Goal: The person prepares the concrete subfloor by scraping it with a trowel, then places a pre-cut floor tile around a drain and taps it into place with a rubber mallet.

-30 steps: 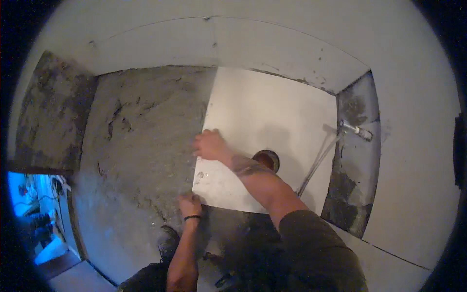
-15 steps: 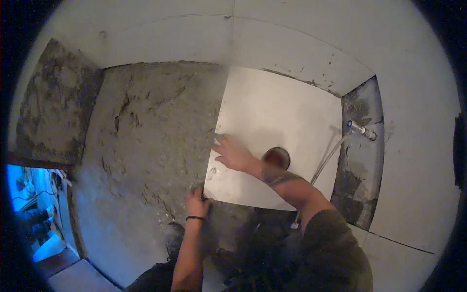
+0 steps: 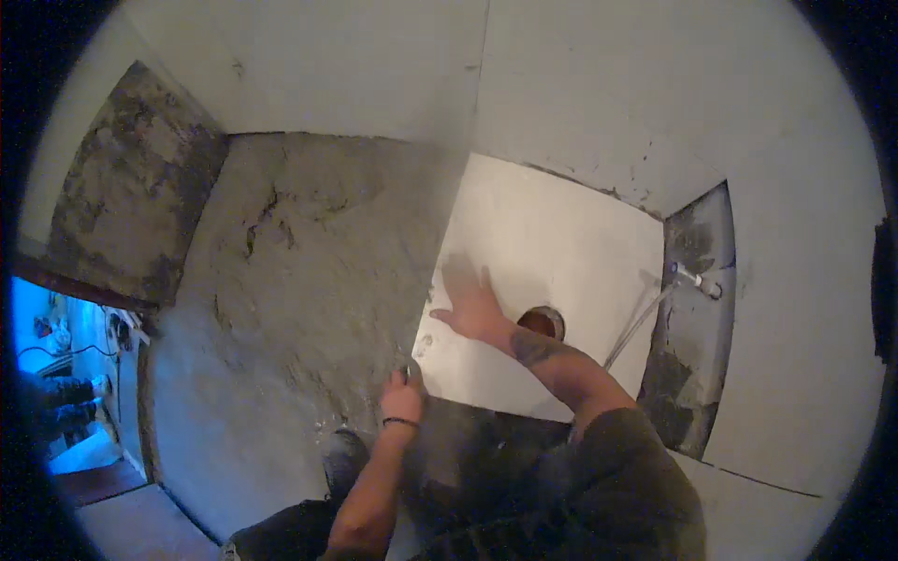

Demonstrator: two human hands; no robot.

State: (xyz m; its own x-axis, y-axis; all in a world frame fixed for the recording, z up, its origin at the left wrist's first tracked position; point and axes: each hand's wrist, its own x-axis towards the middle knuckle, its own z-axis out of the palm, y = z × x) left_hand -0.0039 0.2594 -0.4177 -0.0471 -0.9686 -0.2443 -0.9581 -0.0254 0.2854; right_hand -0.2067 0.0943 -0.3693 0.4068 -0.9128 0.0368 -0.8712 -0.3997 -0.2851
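Note:
A large white tile [image 3: 552, 215] with a round hole [image 3: 543, 323] lies on the rough grey floor. My right hand [image 3: 474, 309] rests on its left part, beside the hole, with fingers spread; the fingertips are slightly blurred. At the tile's near left corner, my left hand [image 3: 402, 397] is closed, its fingers curled round something small and dark that I cannot make out. Grey mortar-like floor [image 3: 299, 271] stretches away from the tile's left edge.
Behind the tile stands a pale wall panel [image 3: 580, 93]. To its right, a valve [image 3: 690, 275] with a flexible hose [image 3: 634, 323] sits in a dark recess [image 3: 683, 374]. A blue-lit opening [image 3: 70, 374] is at the far left. My shoe [image 3: 344, 458] stands on the floor.
My right hand has gone from the tile's left edge to lie flatter on its face, fingers more spread. My left hand stays by the near corner. The whole view has shifted slightly.

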